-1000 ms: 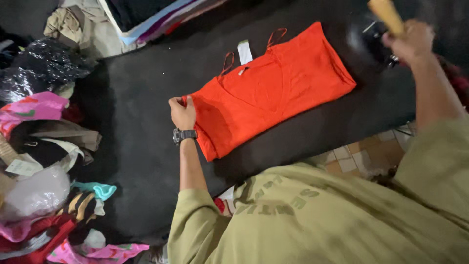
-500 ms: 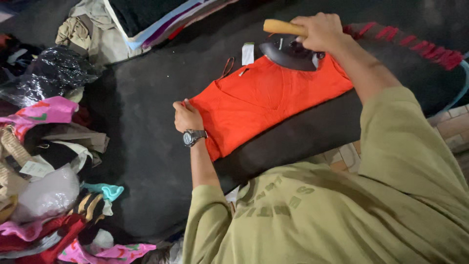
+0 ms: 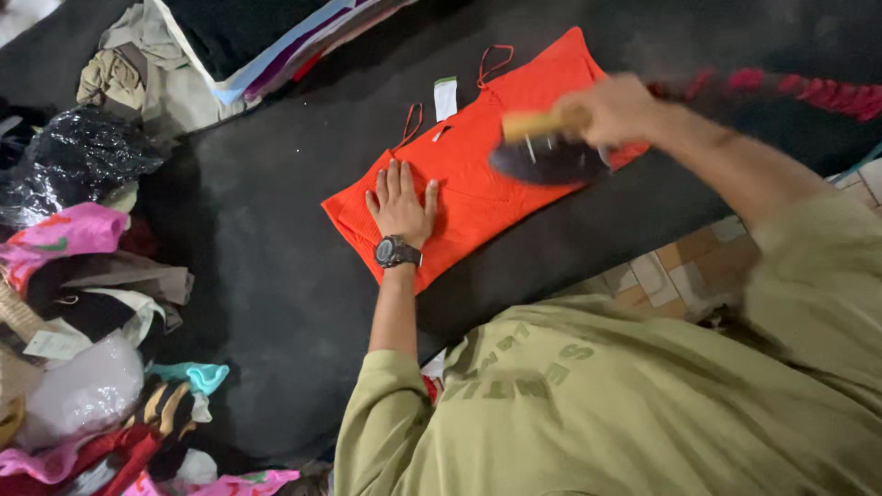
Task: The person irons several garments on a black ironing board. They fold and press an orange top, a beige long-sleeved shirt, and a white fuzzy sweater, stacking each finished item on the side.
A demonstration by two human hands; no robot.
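The wide black padded counter (image 3: pixel 276 239) carries the work, and on it the bright orange sleeveless knit top with thin straps (image 3: pixel 478 165) lies flat, running from about 8 o'clock to 2 o'clock across its middle. Since half a second ago the dark flat iron with a pale wooden handle (image 3: pixel 547 152) has come off the strap end and slid onto the middle of the top, blurred with motion, so pressing of the body of the garment looks under way. The right hand (image 3: pixel 616 110) is clenched round that handle. The left hand (image 3: pixel 401 204), which earlier pinched the hem, now lies spread and flat on the lower part of the top, grasping nothing, only pinning the cloth; a dark wristwatch (image 3: pixel 397 252) sits on its wrist. A red braided cord (image 3: pixel 790 87) trails off at 3 o'clock and could drag over the fabric. At 9 o'clock a heap of mixed coloured clothes (image 3: pixel 83 303) crowds the counter edge, and folded fabrics (image 3: pixel 257 46) lie at 11 o'clock. A small white tag (image 3: pixel 445 97) shows by the straps.
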